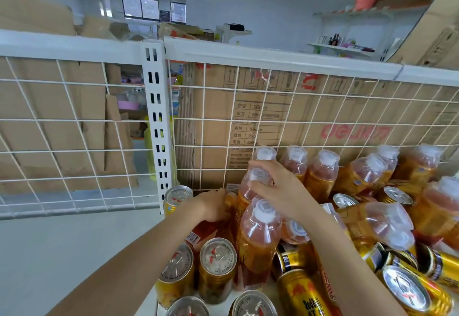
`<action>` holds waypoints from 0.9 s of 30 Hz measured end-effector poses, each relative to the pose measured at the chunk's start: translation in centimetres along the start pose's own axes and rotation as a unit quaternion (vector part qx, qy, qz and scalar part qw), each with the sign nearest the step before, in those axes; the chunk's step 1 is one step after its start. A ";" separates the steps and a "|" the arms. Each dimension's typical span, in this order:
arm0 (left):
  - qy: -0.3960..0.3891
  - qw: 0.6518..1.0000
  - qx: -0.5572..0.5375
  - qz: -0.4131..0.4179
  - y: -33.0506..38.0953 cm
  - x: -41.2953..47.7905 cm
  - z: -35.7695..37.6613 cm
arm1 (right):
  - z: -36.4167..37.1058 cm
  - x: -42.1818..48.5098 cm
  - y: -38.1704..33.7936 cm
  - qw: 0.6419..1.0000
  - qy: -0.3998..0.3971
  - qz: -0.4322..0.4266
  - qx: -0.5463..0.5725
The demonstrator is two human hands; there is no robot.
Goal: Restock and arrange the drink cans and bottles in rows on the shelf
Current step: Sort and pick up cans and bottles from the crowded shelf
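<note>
the person is in the middle of tidying drinks on a white shelf (74, 253) with a wire grid back (248, 121). the right hand (280, 191) is curled round the neck of a tall orange bottle (250, 191) that stands up near the grid, fingers (260, 166) bent over the top part, just under its cap. the left hand (213, 206) is down low beside the same bottle, pressed against its side or against a small can (231, 201) there; its fingers are hidden, so i cannot tell if it holds something or just pushes. a few bottles stand in a row along the grid (323, 174), and some cans stand up at the near left (217, 268). but on the right it is a big mess: bottles lie on their sides (377, 221) and gold cans are tipped over (417, 291). so i think the step now is setting this one bottle straight in its row, and there is still a lot of work left. next, the bottle should go flat on its bottom, close beside the others, and then be let go softly so it does not wobble. the things are packed tight, so one bump could knock the next bottle (258, 238) over. after that, the tipped ones on the right need standing up.
</note>
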State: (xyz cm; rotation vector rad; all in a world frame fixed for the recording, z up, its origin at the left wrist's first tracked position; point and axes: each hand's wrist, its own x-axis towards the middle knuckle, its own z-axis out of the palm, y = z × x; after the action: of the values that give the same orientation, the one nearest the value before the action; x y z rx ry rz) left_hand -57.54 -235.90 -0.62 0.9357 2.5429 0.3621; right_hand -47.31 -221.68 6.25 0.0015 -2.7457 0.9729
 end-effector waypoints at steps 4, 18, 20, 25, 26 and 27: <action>-0.002 0.999 -0.046 -0.018 -0.2 0.1 0.0 | 0.2 0.0 0.1 1.000 -0.001 0.001 0.012; 0.238 0.948 -0.208 0.030 -0.4 -2.0 -1.4 | 0.0 -0.1 -0.1 1.000 0.002 0.016 0.027; 0.250 0.935 -0.248 0.052 -0.7 -2.7 -1.3 | 0.0 -0.2 -0.1 0.999 0.003 0.018 0.031; 0.252 0.901 -0.338 0.102 -2.6 -4.5 -0.6 | 0.1 -0.1 0.0 0.999 0.007 0.017 0.031; 0.248 0.896 -0.348 0.117 -3.0 -4.8 -0.4 | 0.2 -0.1 0.1 0.999 0.007 0.016 0.028; 0.245 0.895 -0.350 0.130 -3.4 -5.1 -0.2 | 0.2 0.0 0.1 1.000 0.008 0.015 0.026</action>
State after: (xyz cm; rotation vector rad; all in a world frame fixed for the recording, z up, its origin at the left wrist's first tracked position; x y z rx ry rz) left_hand -56.04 -241.81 -0.28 0.9553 2.3508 1.6468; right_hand -47.32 -221.70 5.98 -0.0390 -2.7135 1.0477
